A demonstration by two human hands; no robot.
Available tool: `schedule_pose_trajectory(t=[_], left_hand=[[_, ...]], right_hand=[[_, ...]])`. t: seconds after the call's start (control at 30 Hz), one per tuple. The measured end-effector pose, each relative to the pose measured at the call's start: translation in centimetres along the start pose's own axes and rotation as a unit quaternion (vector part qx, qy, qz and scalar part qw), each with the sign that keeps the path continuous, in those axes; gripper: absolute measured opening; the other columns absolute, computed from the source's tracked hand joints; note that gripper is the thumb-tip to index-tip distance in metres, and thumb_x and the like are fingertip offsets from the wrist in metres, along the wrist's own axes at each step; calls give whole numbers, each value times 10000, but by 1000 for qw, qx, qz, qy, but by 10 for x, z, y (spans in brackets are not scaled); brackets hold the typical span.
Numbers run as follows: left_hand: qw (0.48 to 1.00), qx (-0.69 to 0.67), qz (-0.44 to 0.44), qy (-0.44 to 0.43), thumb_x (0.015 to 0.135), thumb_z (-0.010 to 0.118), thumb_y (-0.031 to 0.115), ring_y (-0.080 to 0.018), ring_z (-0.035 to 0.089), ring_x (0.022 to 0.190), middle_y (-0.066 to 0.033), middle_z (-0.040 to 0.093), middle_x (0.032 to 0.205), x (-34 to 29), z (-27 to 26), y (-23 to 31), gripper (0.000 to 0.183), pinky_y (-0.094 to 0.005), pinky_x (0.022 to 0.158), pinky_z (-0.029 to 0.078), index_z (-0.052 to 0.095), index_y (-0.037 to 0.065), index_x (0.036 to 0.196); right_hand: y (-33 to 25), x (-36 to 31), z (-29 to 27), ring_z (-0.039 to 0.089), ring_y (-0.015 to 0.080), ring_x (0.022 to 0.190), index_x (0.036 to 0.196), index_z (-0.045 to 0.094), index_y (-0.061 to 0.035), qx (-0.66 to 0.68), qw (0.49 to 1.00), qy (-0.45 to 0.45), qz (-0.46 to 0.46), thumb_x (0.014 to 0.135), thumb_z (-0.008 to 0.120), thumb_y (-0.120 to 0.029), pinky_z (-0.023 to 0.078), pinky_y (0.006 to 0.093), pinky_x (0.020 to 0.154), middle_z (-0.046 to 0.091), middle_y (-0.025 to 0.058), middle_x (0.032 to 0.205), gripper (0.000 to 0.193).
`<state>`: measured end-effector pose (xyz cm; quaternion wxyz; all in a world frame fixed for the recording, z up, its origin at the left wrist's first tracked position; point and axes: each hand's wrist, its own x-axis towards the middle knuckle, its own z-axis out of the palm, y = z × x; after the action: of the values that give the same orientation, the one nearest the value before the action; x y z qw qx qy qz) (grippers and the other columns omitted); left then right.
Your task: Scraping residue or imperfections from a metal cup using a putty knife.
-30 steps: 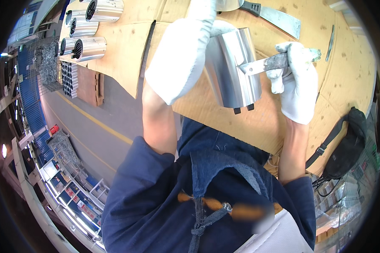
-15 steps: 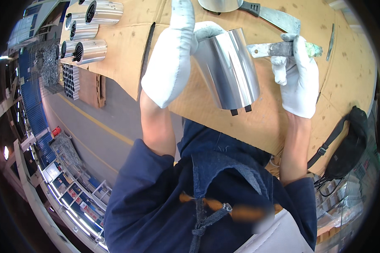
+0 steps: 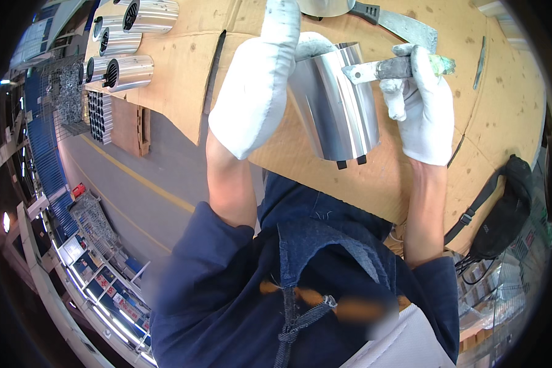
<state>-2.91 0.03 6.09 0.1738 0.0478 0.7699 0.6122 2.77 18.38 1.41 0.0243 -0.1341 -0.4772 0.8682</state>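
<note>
My left hand (image 3: 260,92), in a white glove, grips a shiny curved sheet-metal sleeve (image 3: 337,110) from its left side and holds it up over the cardboard-covered table (image 3: 184,61). Two small dark tabs stick out of the sleeve's lower edge. My right hand (image 3: 420,104), also gloved in white, is closed on the handle of a flat metal tool (image 3: 386,69). The tool's tip rests against the sleeve's upper right edge.
Several finished shiny metal cylinders (image 3: 126,70) lie at the table's far left. A flat metal blade (image 3: 398,24) lies at the top of the table. A black bag (image 3: 503,208) hangs at the right. Grey floor with a yellow line (image 3: 135,178) and racks lie to the left.
Both hands have lifted the sleeve and the tool farther up and away from me. The sleeve has turned, so its tabbed edge now points down toward me.
</note>
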Motion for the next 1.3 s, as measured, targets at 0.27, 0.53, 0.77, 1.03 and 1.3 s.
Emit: schedule_pose_trajectory(t=[0.27, 0.53, 0.77, 1.03, 1.3], left_hand=[[1000, 13, 7, -5, 924, 176, 601, -137, 575, 832, -107, 662, 821, -1, 0, 1, 801, -262, 910, 355, 673, -26, 878], [1000, 11, -3, -9, 924, 173, 601, -144, 581, 818, -113, 665, 816, -3, 0, 3, 803, -266, 912, 356, 672, -25, 866], [1000, -11, -4, -23, 927, 177, 595, -148, 584, 822, -115, 666, 822, -2, -1, 2, 794, -260, 916, 354, 672, -23, 865], [1000, 8, 19, -4, 932, 181, 585, -142, 587, 825, -112, 665, 826, -2, -2, 1, 785, -259, 916, 356, 667, -28, 874], [1000, -16, 7, 15, 937, 212, 571, -133, 578, 839, -113, 663, 834, -2, -2, -4, 750, -261, 929, 347, 665, -25, 896]], right_hand=[[1, -1, -1, 464, 65, 459, 1042, 569, 17, 15, 1000, 14, 8, 932, 479, -242, 327, 185, 415, 611, 89, 679, 295], [-1, -2, -1, 466, 68, 458, 1032, 568, 22, 17, 1000, 13, 11, 930, 485, -239, 329, 185, 414, 615, 91, 681, 292], [-3, -4, 1, 445, 60, 460, 1043, 560, 26, -8, 999, 47, 12, 937, 478, -256, 316, 187, 412, 597, 65, 667, 313], [-1, -2, -16, 436, 96, 523, 1084, 523, -2, 192, 978, -65, -51, 953, 436, -303, 347, 214, 484, 557, 64, 692, 339], [0, -12, -13, 427, 103, 524, 1195, 429, 30, 80, 995, -58, -2, 906, 459, -170, 338, 224, 550, 553, 95, 716, 353]])
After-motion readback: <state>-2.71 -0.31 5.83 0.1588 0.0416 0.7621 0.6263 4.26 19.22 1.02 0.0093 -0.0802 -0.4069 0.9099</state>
